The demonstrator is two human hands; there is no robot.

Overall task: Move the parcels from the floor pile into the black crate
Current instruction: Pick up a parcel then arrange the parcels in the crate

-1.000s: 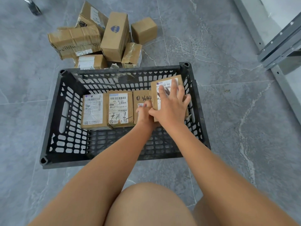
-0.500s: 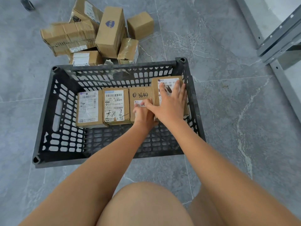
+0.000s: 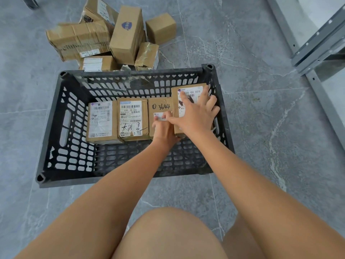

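Seating fourth parcel (image 3: 188, 94) directly under my flat right hand (image 3: 196, 116), long axis away from me; left hand (image 3: 163, 128) steadies its neighbour (image 3: 158, 109), grip unclear.

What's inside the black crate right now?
Four parcels in a row along the far half of the black crate; the right hand lies on the rightmost parcel, the left hand at the one marked 3644, partly covering both.
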